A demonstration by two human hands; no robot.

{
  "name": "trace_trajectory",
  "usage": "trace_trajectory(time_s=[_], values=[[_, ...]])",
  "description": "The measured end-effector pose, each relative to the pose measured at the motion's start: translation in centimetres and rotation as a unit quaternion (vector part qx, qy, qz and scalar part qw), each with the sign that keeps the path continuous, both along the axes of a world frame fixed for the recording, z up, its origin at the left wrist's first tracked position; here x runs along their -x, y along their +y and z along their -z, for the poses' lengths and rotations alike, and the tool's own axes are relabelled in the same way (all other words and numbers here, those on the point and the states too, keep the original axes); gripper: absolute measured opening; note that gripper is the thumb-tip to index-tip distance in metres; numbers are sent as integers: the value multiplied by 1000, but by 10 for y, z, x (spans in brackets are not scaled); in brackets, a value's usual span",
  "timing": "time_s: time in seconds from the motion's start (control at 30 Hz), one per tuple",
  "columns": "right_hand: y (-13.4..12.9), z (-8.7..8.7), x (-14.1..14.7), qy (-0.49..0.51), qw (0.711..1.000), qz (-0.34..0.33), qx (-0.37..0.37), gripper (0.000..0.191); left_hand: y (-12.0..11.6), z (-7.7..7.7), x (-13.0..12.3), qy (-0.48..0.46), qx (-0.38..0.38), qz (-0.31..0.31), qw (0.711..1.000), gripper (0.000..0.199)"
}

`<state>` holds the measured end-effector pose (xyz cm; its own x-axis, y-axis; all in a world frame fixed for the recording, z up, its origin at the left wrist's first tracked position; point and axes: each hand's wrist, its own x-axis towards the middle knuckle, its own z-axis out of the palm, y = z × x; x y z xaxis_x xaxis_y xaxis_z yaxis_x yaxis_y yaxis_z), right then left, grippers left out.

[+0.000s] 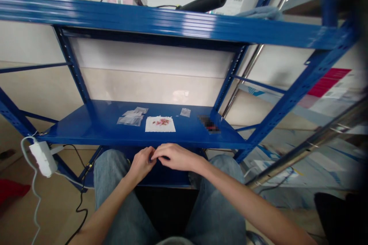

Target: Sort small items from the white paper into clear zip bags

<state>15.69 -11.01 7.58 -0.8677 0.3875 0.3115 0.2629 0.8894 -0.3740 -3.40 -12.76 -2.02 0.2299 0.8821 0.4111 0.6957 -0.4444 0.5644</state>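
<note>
Left hand (140,164) and right hand (176,157) hide something dark (150,157).

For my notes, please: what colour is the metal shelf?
The metal shelf is glossy blue, seen best in the head view.

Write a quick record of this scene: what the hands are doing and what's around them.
Left hand: raised over the lap, fingertips meeting the right hand
Right hand: fingers at a small dark item, too small to identify
Shelf: blue steel shelf, just beyond the hands
On shelf: white paper square bearing pink and brown bits; clear plastic bags; small clear bag
Rest: white power strip; black cable; blue jeans
</note>
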Motion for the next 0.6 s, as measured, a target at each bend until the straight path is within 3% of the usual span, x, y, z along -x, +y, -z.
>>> trace_trajectory(time_s=[0.07, 0.17, 0.3, 0.43, 0.6], values=[[33, -1, 2, 74, 995, 61, 22, 28, 5, 5, 8, 0, -7, -41, 999, 8], [92, 16, 6, 136, 972, 193, 9, 16, 8, 8, 10, 22, -28, -62, 997, 15], [156, 47, 12, 106, 936, 334, -23, 12, 8, 4, 6, 24, -42, -85, 995, 16], [182, 64, 19, 63, 919, 386, -42, 10, 11, -3, 12, -89, -13, -139, 986, 11], [190, 70, 26, 35, 915, 400, -46, 8, 16, -3, 14, -221, 24, -126, 967, 5]])
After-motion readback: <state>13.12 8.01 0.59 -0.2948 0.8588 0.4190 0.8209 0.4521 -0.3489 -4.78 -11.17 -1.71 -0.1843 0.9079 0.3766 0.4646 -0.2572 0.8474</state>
